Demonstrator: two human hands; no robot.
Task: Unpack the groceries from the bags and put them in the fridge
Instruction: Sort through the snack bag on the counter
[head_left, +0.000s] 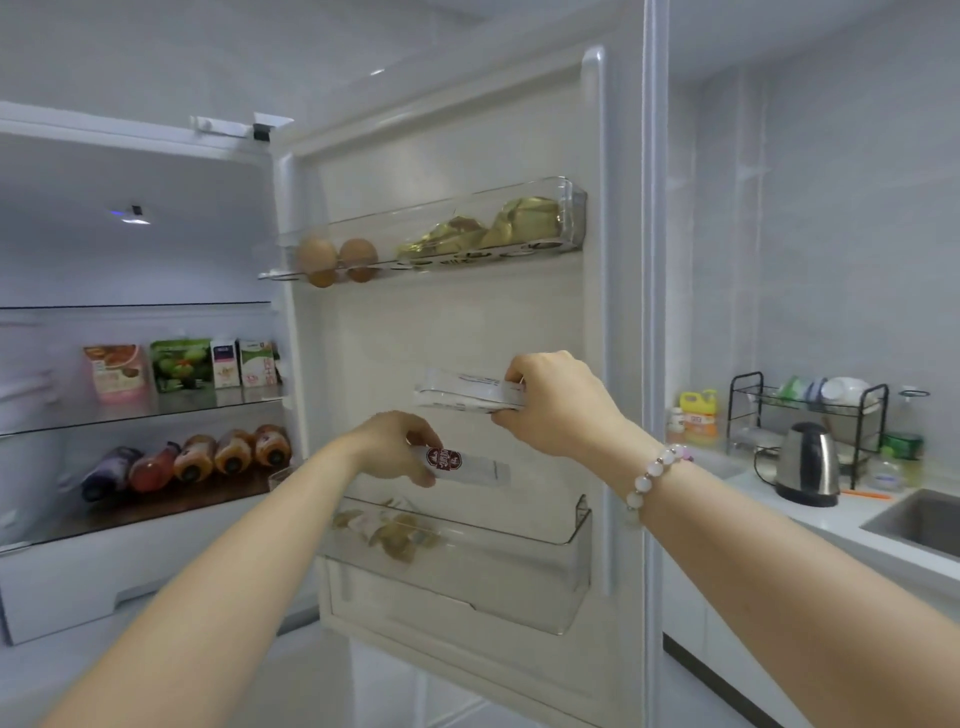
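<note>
Left grip (395, 449), packet (470, 466) above bin (524, 587) of snacks (397, 535)

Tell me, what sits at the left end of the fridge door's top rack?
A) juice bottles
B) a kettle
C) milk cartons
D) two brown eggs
D: two brown eggs sit at the left end of the top door rack, with gold foil packets further right.

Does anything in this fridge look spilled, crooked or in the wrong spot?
Nothing spilled or broken. Gold foil packets sit slumped in the door's egg tray beside two eggs, over the egg holes. The bottles lie on their sides on the lower shelf.
</note>
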